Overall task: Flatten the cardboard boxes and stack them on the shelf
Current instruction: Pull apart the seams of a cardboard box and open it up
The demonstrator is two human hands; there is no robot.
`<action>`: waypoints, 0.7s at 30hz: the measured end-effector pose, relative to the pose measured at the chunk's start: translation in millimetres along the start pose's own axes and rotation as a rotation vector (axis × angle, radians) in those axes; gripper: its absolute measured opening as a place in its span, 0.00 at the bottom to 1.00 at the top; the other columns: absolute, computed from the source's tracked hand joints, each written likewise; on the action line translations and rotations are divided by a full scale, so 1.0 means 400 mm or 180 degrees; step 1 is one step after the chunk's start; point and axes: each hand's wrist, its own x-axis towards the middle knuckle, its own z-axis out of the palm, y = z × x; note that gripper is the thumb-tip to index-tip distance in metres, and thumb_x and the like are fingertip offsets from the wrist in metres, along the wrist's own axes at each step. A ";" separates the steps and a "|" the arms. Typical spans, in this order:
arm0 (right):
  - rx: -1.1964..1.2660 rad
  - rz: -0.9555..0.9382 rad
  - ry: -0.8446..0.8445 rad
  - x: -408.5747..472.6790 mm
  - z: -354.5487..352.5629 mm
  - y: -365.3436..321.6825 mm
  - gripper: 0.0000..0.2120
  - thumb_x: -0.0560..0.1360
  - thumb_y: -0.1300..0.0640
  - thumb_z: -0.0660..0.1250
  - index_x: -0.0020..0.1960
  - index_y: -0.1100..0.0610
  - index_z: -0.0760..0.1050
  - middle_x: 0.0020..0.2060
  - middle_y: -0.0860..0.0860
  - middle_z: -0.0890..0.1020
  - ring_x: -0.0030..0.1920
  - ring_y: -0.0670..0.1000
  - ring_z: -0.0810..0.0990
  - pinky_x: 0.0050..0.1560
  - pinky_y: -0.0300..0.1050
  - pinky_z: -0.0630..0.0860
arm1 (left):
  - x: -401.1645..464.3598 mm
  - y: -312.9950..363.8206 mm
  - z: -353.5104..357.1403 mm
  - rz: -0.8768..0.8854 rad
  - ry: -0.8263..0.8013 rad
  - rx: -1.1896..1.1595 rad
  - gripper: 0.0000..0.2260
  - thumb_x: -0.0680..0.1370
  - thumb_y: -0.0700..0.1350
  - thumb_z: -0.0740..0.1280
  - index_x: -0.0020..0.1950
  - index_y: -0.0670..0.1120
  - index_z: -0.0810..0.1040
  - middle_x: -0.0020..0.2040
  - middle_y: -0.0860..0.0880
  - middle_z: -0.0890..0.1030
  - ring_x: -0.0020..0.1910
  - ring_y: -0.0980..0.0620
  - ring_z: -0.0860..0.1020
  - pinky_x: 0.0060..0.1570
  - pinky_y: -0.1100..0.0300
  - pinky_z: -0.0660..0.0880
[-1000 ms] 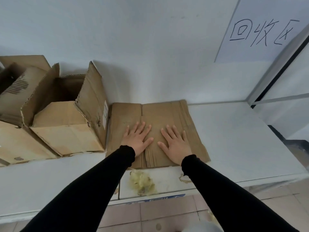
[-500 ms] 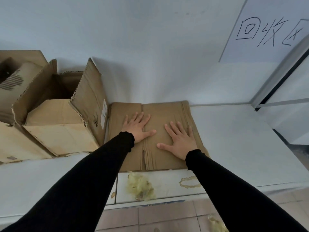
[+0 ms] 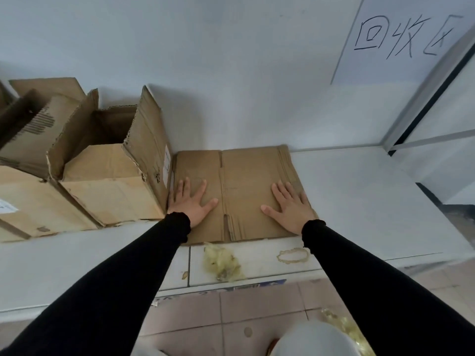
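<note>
A flattened brown cardboard box (image 3: 244,181) lies on the white shelf (image 3: 365,201), pushed against the back wall. My left hand (image 3: 191,201) presses flat on its left part, fingers spread, right beside an upright open box (image 3: 113,176). On the flat box's right edge my right hand (image 3: 290,206) presses palm down with straight fingers. A second open box (image 3: 28,155) stands further left, partly out of frame.
Yellowish crumpled scraps (image 3: 222,262) and a ring stain (image 3: 293,255) lie on the shelf's front edge. A handwritten paper sign (image 3: 401,37) hangs on the wall at upper right. Tiled floor (image 3: 231,309) lies below the shelf. The shelf surface extends to the right.
Both hands have slid apart across the flattened box: the left toward the upright box, the right toward the cardboard's right edge. The view has shifted slightly.
</note>
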 end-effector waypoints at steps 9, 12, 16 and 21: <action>0.1461 0.1101 0.0476 -0.033 -0.061 0.050 0.32 0.77 0.51 0.69 0.78 0.51 0.61 0.68 0.59 0.69 0.68 0.61 0.67 0.62 0.54 0.70 | -0.030 0.034 -0.091 -0.0560 -0.0122 -0.0863 0.47 0.74 0.58 0.74 0.83 0.49 0.49 0.81 0.41 0.58 0.78 0.37 0.60 0.75 0.45 0.62; 0.2122 0.1015 0.0745 -0.045 -0.096 0.068 0.30 0.79 0.58 0.67 0.78 0.47 0.62 0.65 0.56 0.65 0.56 0.56 0.73 0.58 0.46 0.71 | -0.014 0.045 -0.126 -0.0485 0.0253 -0.1126 0.44 0.75 0.53 0.75 0.83 0.50 0.52 0.79 0.43 0.65 0.76 0.40 0.65 0.74 0.48 0.64; 0.2037 0.0871 0.0962 -0.073 -0.178 0.187 0.25 0.80 0.58 0.68 0.75 0.47 0.70 0.68 0.56 0.66 0.58 0.52 0.74 0.63 0.42 0.70 | -0.006 0.112 -0.190 -0.0124 0.0535 -0.2364 0.34 0.79 0.44 0.71 0.82 0.51 0.59 0.78 0.45 0.66 0.73 0.42 0.69 0.71 0.52 0.68; 0.1578 0.1066 0.1259 -0.143 -0.270 0.418 0.22 0.81 0.55 0.67 0.75 0.45 0.71 0.67 0.52 0.68 0.58 0.49 0.71 0.60 0.42 0.66 | -0.019 0.333 -0.176 0.0391 0.0175 -0.3127 0.29 0.82 0.39 0.66 0.81 0.50 0.60 0.75 0.51 0.68 0.70 0.50 0.71 0.66 0.58 0.69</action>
